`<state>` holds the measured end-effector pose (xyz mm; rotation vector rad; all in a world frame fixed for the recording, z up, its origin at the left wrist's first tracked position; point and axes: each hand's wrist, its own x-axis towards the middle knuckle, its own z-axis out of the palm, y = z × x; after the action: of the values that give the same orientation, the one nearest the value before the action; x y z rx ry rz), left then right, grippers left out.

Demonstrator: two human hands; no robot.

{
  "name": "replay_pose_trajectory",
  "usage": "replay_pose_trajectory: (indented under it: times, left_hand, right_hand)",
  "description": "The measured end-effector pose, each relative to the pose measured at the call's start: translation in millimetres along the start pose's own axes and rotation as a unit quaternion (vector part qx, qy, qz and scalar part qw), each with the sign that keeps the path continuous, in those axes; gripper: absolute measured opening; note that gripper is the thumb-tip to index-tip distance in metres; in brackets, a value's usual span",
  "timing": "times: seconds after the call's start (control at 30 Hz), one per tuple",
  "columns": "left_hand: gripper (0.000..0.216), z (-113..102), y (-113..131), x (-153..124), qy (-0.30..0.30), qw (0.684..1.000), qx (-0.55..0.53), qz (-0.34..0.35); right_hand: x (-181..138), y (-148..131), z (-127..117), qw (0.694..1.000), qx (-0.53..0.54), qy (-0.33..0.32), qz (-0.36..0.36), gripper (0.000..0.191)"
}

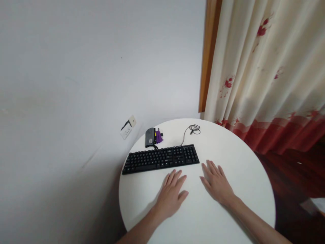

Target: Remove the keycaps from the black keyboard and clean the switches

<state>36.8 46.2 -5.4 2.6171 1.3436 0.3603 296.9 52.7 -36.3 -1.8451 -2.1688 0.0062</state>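
My left hand (172, 195) lies palm down on the white round table (243, 162), fingers spread, just in front of a black keyboard (159, 158). Flat on the tabletop to the right of the keyboard's near corner rests my right hand (215, 179), its fingers apart too. Neither hand holds anything or touches the keyboard. Behind the keyboard sits a dark grey pouch (150, 137), with a purple cloth-like item (158, 136) and small bits at its open side. A thin black cable (194, 128) runs back from the keyboard and ends in a loose coil.
A pale wall with a power socket (126, 130) borders the table's left side. Cream and red flowered curtains (243, 74) hang at the right, beside a wooden frame strip (208, 54). Dark reddish flooring (291, 173) shows beyond the table's right edge.
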Motion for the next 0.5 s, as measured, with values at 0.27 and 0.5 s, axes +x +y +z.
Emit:
replay_pose_trajectory:
  times: [0.27,0.5]
  left_hand:
    - [0.054,-0.9,-3.2,0.1,-0.006,1.0,-0.016,-0.003]
    - [0.047,-6.1,-3.1,1.0,0.005,0.998,-0.07,-0.007]
  right_hand:
    - [0.7,0.5,1.8,1.0,-0.01,-0.004,0.002,0.061]
    - [1.2,0.4,1.8,1.0,0.005,-0.003,0.006,0.061]
